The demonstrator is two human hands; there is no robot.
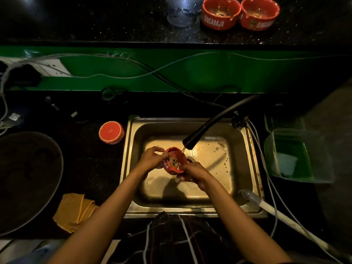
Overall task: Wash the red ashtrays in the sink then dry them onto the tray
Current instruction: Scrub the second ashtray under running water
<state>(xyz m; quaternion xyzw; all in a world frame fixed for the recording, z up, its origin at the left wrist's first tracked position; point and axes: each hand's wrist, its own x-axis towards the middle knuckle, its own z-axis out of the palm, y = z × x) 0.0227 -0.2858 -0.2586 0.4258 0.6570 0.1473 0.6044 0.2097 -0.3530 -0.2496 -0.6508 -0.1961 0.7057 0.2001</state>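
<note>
A: Nearest the camera, dark checked clothing (182, 237) at the bottom edge, both forearms reaching out over it into the sink (245, 189).

B: Hands?

A: Left hand (152, 159) curled round the left rim of a red ashtray (174, 161), thumb over the edge. Right hand (196, 173) grips it from the lower right, fingers under it. Ashtray held above the sink floor, mouth up and tilted, dark bits and water inside.

B: Water on?

A: Yes, thin stream from the black tap (207, 128) hitting the ashtray's upper right rim. The spout arches in from the back right, right over the ashtray. Drain (190, 159) half hidden behind the ashtray. Brown specks on the sink floor.

B: Around the sink?

A: On the bench (91, 168) just left of the sink, another red ashtray upside down (111, 132). Further left, a big dark round tray (28, 180). A folded yellow cloth (76, 210) between tray and sink, near the front edge, left forearm passing beside it.

B: Right side?

A: Clear plastic tub (299, 155), something white in it. A grey and white hose (274, 208) lies over the sink's front right corner, thin cables beside it.

B: Back?

A: Green panel (190, 73) with loose cables across it, socket plate (55, 67) on the left. On the dark shelf (95, 21) above, two dirty red ashtrays (241, 13) touching side by side, lettered SINGARAJA. A clear glass thing (181, 14) just left of them, too blurred to tell.
</note>
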